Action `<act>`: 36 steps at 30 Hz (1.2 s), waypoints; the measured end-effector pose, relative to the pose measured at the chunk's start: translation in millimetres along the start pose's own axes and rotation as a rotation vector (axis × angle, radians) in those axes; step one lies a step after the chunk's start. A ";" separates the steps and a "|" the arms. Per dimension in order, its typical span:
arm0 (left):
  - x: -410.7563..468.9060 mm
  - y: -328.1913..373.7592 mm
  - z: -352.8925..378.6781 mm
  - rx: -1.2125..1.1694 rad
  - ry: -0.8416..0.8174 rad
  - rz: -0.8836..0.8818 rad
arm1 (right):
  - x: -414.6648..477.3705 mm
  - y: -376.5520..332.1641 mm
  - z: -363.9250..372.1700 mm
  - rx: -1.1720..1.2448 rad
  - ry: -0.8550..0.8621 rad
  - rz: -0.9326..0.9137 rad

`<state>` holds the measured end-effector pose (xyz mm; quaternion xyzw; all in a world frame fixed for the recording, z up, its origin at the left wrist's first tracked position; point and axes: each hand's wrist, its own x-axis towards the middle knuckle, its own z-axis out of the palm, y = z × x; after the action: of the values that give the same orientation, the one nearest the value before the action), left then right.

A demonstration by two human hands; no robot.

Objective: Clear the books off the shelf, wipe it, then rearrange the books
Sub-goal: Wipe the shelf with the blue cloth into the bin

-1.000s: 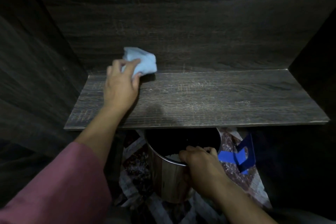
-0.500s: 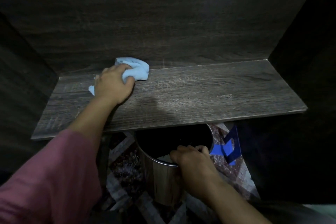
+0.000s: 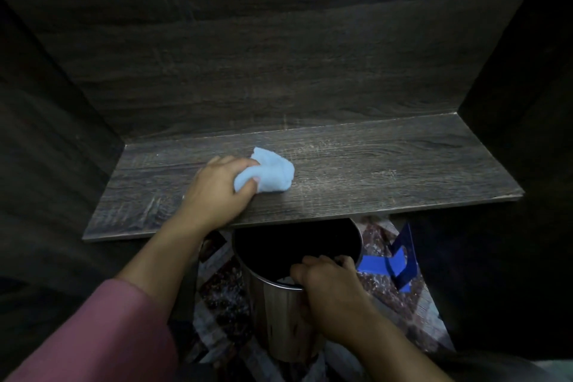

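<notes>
A dark wood-grain shelf [image 3: 387, 170] spans the view, with no books on it. My left hand [image 3: 217, 189] grips a crumpled light blue cloth [image 3: 269, 175] and presses it onto the shelf left of the middle. Below the shelf's front edge stands a round metal bin [image 3: 279, 319]. My right hand [image 3: 328, 285] holds the bin's near rim, fingers curled over the edge.
Dark wooden walls close in the shelf at the back and both sides. A blue bookend [image 3: 400, 260] stands on the patterned floor [image 3: 223, 298] right of the bin.
My left hand has drawn the cloth from the shelf's back left toward the middle and front. The right hand stays on the bin rim.
</notes>
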<state>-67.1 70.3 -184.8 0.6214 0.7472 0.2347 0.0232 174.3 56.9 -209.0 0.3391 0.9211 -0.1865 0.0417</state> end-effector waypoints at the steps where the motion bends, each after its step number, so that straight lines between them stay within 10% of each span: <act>1: 4.3 -4.2 -0.1 0.011 0.073 0.019 | -0.5 0.3 -0.2 -0.002 -0.004 0.002; 5: 30.7 -18.3 0.4 0.104 0.362 -0.041 | 0.5 1.3 -0.7 0.014 0.002 0.003; 11: 64.5 -33.0 12.0 0.089 0.082 -0.033 | -1.0 4.2 1.3 0.033 0.025 0.001; 28: -32.3 41.0 17.8 -0.069 -0.069 -0.028 | -9.7 -2.3 2.9 -0.033 -0.048 -0.005; 36: -49.4 19.2 -17.6 -0.155 0.312 -0.166 | -9.2 -13.0 1.7 -0.063 -0.038 -0.035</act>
<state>-44.0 20.6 -174.6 0.5099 0.7701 0.3823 -0.0261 172.9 41.5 -204.7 0.3178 0.9313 -0.1648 0.0668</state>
